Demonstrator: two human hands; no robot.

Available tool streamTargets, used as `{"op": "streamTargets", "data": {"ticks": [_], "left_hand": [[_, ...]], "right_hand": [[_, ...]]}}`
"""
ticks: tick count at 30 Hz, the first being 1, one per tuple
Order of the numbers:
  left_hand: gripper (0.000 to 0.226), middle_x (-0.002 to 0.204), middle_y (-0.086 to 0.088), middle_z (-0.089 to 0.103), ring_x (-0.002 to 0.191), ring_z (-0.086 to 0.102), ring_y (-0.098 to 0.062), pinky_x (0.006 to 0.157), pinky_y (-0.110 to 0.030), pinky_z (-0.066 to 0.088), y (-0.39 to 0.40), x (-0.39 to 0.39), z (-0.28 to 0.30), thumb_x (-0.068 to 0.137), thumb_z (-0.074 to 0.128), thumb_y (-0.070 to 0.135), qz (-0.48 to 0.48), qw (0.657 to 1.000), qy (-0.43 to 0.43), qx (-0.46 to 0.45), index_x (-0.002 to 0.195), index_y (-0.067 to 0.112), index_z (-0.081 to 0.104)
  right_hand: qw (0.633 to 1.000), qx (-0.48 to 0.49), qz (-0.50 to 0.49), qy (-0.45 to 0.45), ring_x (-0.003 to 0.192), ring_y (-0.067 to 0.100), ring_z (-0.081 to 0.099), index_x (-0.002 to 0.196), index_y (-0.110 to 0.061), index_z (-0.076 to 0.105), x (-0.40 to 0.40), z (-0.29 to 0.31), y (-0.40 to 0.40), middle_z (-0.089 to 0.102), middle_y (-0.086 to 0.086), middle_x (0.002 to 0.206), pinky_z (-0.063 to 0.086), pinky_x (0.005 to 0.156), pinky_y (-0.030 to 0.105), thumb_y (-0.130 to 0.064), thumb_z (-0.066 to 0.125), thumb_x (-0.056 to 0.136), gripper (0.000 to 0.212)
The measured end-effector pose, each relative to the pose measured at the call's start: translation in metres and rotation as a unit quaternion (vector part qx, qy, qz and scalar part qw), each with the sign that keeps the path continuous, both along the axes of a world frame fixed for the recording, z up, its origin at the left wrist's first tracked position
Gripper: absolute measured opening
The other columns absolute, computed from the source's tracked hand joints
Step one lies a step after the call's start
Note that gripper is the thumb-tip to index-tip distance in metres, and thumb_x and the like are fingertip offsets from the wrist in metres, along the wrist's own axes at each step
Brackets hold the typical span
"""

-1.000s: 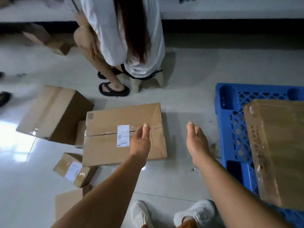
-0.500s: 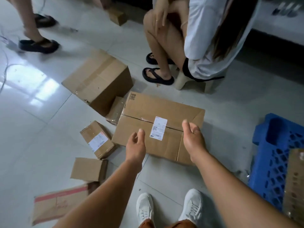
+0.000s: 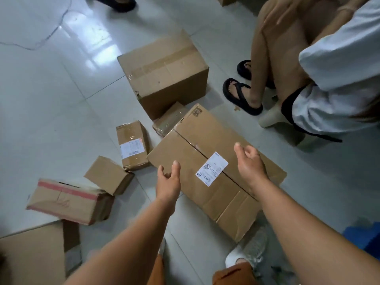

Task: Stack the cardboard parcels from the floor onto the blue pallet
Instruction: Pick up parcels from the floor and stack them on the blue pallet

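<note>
Both hands are out over the big flat parcel (image 3: 213,161) in the middle of the frame, the one with the white shipping label (image 3: 212,168) stuck across its taped seam. Left hand (image 3: 167,183) is at the parcel's lower-left edge, fingers loosely curved and spread, gripping nothing; can't really tell if it touches the cardboard. Right hand (image 3: 249,163) sits over the top face to the right of the label, fingers relaxed and a bit curled, also holding nothing. The parcel lies flat on the pale tiled floor (image 3: 51,112), running diagonally from upper middle to lower right. Just a blurry corner of the blue pallet (image 3: 364,237) peeks in at the lower right edge, near the parcel's low end. Above it, upper middle, there's a big cube-ish box (image 3: 164,70), with a small taped box (image 3: 168,119) wedged between the two. To the left is a small labelled box (image 3: 132,145), a plain small box (image 3: 108,174), a red-striped box (image 3: 67,200), and a flat piece of cardboard (image 3: 35,258) in the lower left corner. Someone in black sandals (image 3: 240,95) sits on a stool (image 3: 273,118) at upper right.
</note>
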State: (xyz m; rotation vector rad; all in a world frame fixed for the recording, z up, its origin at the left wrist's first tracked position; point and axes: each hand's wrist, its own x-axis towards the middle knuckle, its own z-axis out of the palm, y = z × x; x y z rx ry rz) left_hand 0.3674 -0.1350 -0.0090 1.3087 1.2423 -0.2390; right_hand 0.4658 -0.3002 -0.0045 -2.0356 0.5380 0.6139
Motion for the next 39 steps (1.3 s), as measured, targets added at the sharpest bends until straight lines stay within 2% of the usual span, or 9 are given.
{"op": "streamTargets", "data": {"ticks": [8, 14, 20, 23, 25, 28, 32, 34, 39], "left_hand": [[0.080, 0.158, -0.006, 0.024, 0.141, 0.030, -0.026, 0.110, -0.040, 0.027, -0.041, -0.001, -0.065, 0.092, 0.045, 0.057, 0.137, 0.988, 0.073, 0.006, 0.154, 0.022, 0.008], [0.092, 0.159, -0.002, 0.019, 0.142, 0.029, -0.026, 0.110, -0.043, 0.027, -0.066, -0.013, -0.124, 0.086, 0.055, 0.059, 0.186, 0.977, 0.104, -0.018, 0.154, 0.024, 0.005], [0.103, 0.160, -0.003, 0.017, 0.142, 0.029, -0.029, 0.111, -0.043, 0.028, -0.066, -0.011, -0.192, 0.079, 0.067, 0.056, 0.227, 0.969, 0.096, -0.020, 0.154, 0.025, 0.003], [0.106, 0.157, -0.003, 0.026, 0.138, 0.036, -0.027, 0.109, -0.040, 0.031, -0.063, -0.011, -0.222, 0.075, 0.073, 0.053, 0.239, 0.967, 0.082, -0.013, 0.153, 0.025, 0.006], [0.102, 0.146, -0.002, 0.043, 0.125, 0.049, -0.025, 0.106, -0.037, 0.038, -0.064, -0.011, -0.237, 0.073, 0.077, 0.049, 0.249, 0.966, 0.072, -0.014, 0.150, 0.024, 0.016], [0.091, 0.125, 0.002, 0.059, 0.105, 0.059, -0.022, 0.100, -0.039, 0.046, -0.071, -0.010, -0.253, 0.067, 0.082, 0.045, 0.266, 0.962, 0.067, 0.006, 0.141, 0.027, 0.031], [0.077, 0.110, 0.007, 0.064, 0.096, 0.063, -0.016, 0.093, -0.037, 0.050, -0.076, -0.017, -0.266, 0.067, 0.082, 0.042, 0.290, 0.956, 0.040, 0.011, 0.132, 0.030, 0.043], [0.071, 0.106, 0.008, 0.065, 0.095, 0.064, -0.016, 0.091, -0.039, 0.051, -0.078, -0.020, -0.269, 0.068, 0.081, 0.044, 0.305, 0.952, 0.028, -0.018, 0.128, 0.029, 0.047], [0.066, 0.107, 0.005, 0.068, 0.096, 0.067, -0.019, 0.092, -0.044, 0.053, -0.078, -0.022, -0.276, 0.065, 0.083, 0.045, 0.326, 0.944, 0.018, -0.039, 0.121, 0.028, 0.054]], "right_hand": [[0.985, -0.059, 0.155, 0.041, 0.133, 0.025, 0.040, 0.149, -0.018, 0.027, 0.061, -0.059, -0.031, 0.037, 0.002, 0.151, 0.033, 0.100, 0.034, -0.055, 0.043, 0.093, 0.069], [0.969, -0.089, 0.222, 0.057, 0.136, 0.026, 0.037, 0.150, -0.024, 0.021, 0.086, -0.118, -0.042, 0.031, 0.002, 0.155, 0.033, 0.107, 0.041, -0.065, 0.050, 0.085, 0.082], [0.959, -0.126, 0.251, 0.030, 0.140, 0.030, 0.029, 0.151, -0.026, 0.018, 0.119, -0.186, -0.049, 0.024, 0.006, 0.157, 0.030, 0.111, 0.045, -0.063, 0.065, 0.075, 0.097], [0.952, -0.153, 0.263, 0.027, 0.141, 0.031, 0.028, 0.150, -0.029, 0.016, 0.132, -0.214, -0.050, 0.024, 0.006, 0.157, 0.029, 0.112, 0.051, -0.065, 0.069, 0.069, 0.104], [0.948, -0.156, 0.276, 0.032, 0.138, 0.030, 0.032, 0.150, -0.031, 0.016, 0.138, -0.229, -0.049, 0.027, 0.004, 0.155, 0.029, 0.112, 0.051, -0.064, 0.073, 0.065, 0.107], [0.941, -0.159, 0.297, 0.033, 0.130, 0.027, 0.043, 0.147, -0.034, 0.020, 0.144, -0.243, -0.047, 0.038, 0.002, 0.148, 0.034, 0.109, 0.046, -0.065, 0.074, 0.056, 0.111], [0.933, -0.142, 0.325, 0.057, 0.122, 0.026, 0.050, 0.146, -0.031, 0.023, 0.159, -0.247, -0.047, 0.047, 0.003, 0.142, 0.041, 0.101, 0.038, -0.059, 0.080, 0.060, 0.107], [0.929, -0.135, 0.339, 0.066, 0.117, 0.026, 0.052, 0.146, -0.031, 0.026, 0.162, -0.245, -0.048, 0.048, 0.003, 0.139, 0.043, 0.098, 0.040, -0.059, 0.081, 0.059, 0.106], [0.932, -0.106, 0.340, 0.065, 0.093, 0.020, 0.052, 0.135, -0.028, 0.044, 0.162, -0.241, -0.047, 0.053, -0.002, 0.111, 0.041, 0.080, 0.033, -0.051, 0.080, 0.067, 0.081]]}}
